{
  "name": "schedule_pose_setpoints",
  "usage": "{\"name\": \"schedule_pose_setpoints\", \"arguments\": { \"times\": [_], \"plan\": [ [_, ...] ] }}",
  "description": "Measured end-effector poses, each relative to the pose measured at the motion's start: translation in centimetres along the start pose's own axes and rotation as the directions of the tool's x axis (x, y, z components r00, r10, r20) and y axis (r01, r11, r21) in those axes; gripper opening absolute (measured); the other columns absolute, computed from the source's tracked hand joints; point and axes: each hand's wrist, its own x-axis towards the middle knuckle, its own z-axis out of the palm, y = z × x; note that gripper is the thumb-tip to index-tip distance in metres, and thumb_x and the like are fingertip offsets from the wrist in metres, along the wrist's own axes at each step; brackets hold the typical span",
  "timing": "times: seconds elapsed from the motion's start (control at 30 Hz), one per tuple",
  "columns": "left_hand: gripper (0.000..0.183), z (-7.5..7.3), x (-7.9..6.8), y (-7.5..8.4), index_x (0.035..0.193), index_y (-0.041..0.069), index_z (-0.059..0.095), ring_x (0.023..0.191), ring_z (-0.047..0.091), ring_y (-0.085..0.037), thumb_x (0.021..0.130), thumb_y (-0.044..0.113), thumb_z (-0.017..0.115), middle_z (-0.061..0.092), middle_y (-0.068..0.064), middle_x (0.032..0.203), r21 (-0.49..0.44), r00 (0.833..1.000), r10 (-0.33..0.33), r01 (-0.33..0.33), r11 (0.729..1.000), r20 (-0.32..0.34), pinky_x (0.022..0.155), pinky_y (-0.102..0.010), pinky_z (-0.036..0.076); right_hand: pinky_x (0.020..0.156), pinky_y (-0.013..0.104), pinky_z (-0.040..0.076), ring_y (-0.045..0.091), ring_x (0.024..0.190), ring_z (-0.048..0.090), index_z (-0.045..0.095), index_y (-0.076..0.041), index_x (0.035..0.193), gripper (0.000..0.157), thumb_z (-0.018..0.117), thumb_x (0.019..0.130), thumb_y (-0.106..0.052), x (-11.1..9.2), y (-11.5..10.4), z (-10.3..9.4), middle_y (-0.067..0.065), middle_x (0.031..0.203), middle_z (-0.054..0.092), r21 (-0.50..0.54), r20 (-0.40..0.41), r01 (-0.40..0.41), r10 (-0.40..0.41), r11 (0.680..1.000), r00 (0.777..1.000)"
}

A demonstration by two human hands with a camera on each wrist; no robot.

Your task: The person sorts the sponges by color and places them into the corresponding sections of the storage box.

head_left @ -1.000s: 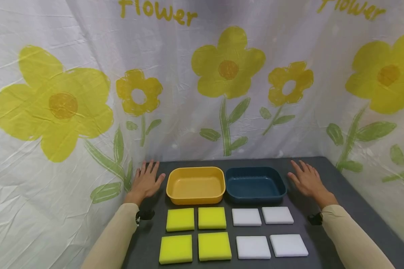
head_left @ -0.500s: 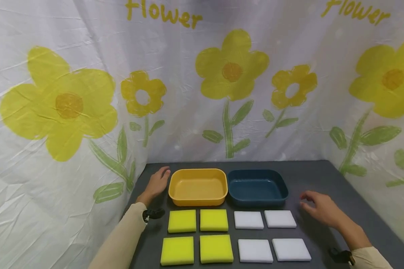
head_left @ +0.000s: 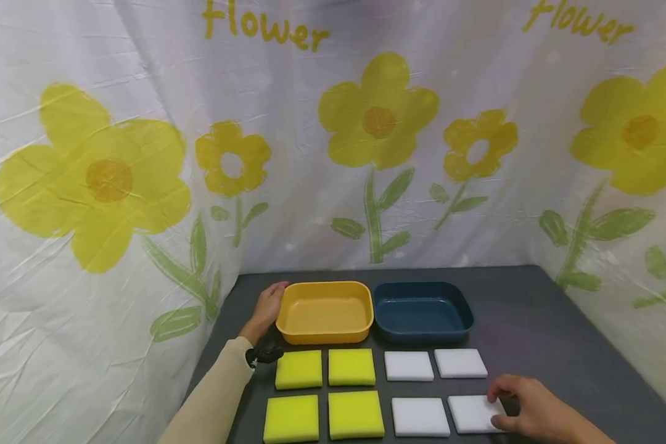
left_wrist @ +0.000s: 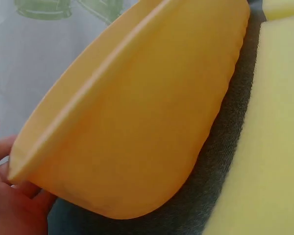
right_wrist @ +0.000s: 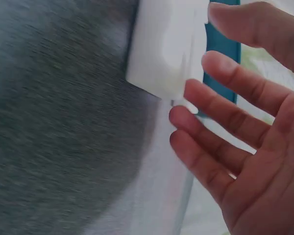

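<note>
My left hand [head_left: 267, 308] is at the left end of the yellow tray [head_left: 296, 338]. In the left wrist view its fingers [left_wrist: 19, 208] reach behind the end wall, against the outside of the tray; no thumb shows inside. At the front right, my right hand [head_left: 533, 407] is over the right edge of a white sponge-like block [head_left: 472, 414]. The right wrist view shows its thumb and fingers [right_wrist: 225, 105] apart and loosely bent beside the white block [right_wrist: 166, 49], with nothing gripped.
A dark blue tray [head_left: 422, 338] stands right of the yellow one. Several yellow sponge-like blocks [head_left: 356, 414] lie in two rows before the trays, with more white blocks [head_left: 420, 417] to their right. A flower-printed curtain [head_left: 288, 246] hangs behind the dark table [head_left: 510, 320].
My right hand has come from beside the blue tray forward to the nearest right white block. The left hand has shifted right onto the yellow tray's end. Trays and blocks stay put.
</note>
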Motion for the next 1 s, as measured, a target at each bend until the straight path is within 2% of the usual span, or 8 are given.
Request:
{"name": "schedule_pose_setpoints", "arguments": {
  "times": [0.2,0.33,0.4,0.53,0.63,0.8,0.87,1.0],
  "plan": [
    [0.048,0.7,0.0,-0.1,0.162,0.003,0.048,0.146,0.053,-0.043,0.122,0.023,0.033,0.047,-0.024,0.166,-0.17,1.0,-0.014,0.016,0.985,0.011,0.124,-0.059,0.042,0.072,0.024,0.053,-0.003,0.089,0.052,0.067,-0.022,0.105,0.03,0.09,0.087,-0.016,-0.3,0.3,1.1,-0.013,0.104,0.062,-0.008,0.028,-0.002,0.003,1.0,1.0],
    [0.049,1.1,0.0,0.2,0.164,0.004,0.045,0.146,0.052,-0.043,0.122,0.023,0.031,0.045,-0.023,0.167,-0.202,0.998,-0.029,0.039,0.979,0.051,0.124,-0.059,0.042,0.072,0.024,0.05,-0.002,0.087,0.05,0.066,-0.025,0.103,0.033,0.09,0.084,-0.015,-0.2,0.1,1.6,-0.014,0.102,0.06,-0.056,0.027,-0.061,0.062,0.997,0.998],
    [0.049,1.3,0.0,0.3,0.165,0.005,0.044,0.146,0.052,-0.043,0.122,0.022,0.029,0.045,-0.023,0.168,-0.185,0.997,-0.039,0.05,0.981,0.062,0.124,-0.06,0.042,0.072,0.024,0.047,-0.002,0.086,0.049,0.066,-0.026,0.103,0.033,0.09,0.084,-0.015,-0.1,0.1,1.8,-0.014,0.102,0.061,-0.072,0.026,-0.096,0.098,0.993,0.995],
    [0.049,1.5,0.1,0.2,0.166,0.006,0.043,0.144,0.053,-0.043,0.122,0.022,0.028,0.045,-0.023,0.167,-0.118,0.997,-0.049,0.056,0.991,0.064,0.123,-0.06,0.043,0.072,0.024,0.044,-0.001,0.085,0.049,0.066,-0.026,0.104,0.033,0.09,0.084,-0.015,-0.1,0.0,2.0,-0.014,0.103,0.063,-0.094,0.02,-0.108,0.111,0.99,0.994],
    [0.048,1.5,0.3,-0.1,0.164,0.007,0.046,0.139,0.056,-0.042,0.122,0.023,0.029,0.049,-0.024,0.163,-0.065,0.997,-0.057,0.06,0.996,0.054,0.118,-0.059,0.047,0.071,0.024,0.045,-0.001,0.085,0.049,0.066,-0.025,0.105,0.033,0.09,0.084,-0.015,0.0,0.1,1.9,-0.014,0.104,0.064,-0.1,0.024,-0.085,0.088,0.991,0.996],
    [0.045,1.7,0.3,-0.4,0.159,0.009,0.05,0.13,0.061,-0.04,0.122,0.025,0.031,0.055,-0.023,0.155,0.012,0.998,-0.055,0.055,0.998,0.036,0.109,-0.056,0.051,0.075,0.026,0.055,-0.002,0.089,0.054,0.068,-0.024,0.105,0.032,0.091,0.085,-0.016,0.0,-0.9,0.3,-0.01,0.111,0.069,-0.141,-0.008,-0.095,0.095,0.985,0.995],
    [0.045,1.7,0.2,-0.3,0.159,0.009,0.049,0.129,0.061,-0.04,0.122,0.025,0.031,0.055,-0.024,0.155,0.035,0.998,-0.045,0.043,0.998,0.042,0.108,-0.056,0.052,0.076,0.028,0.059,-0.004,0.09,0.056,0.068,-0.026,0.104,0.033,0.092,0.084,-0.017,0.4,-1.7,-0.9,-0.01,0.111,0.07,-0.184,-0.059,-0.076,0.066,0.98,0.996],
    [0.045,1.5,0.0,-0.1,0.159,0.008,0.049,0.13,0.061,-0.041,0.121,0.025,0.03,0.056,-0.024,0.154,0.045,0.997,-0.05,0.048,0.998,0.051,0.108,-0.056,0.051,0.073,0.029,0.058,-0.004,0.09,0.059,0.066,-0.027,0.105,0.037,0.094,0.083,-0.017,2.4,-3.6,-2.8,-0.012,0.11,0.07,-0.28,-0.186,0.059,-0.115,0.958,0.976]
  ]
}}
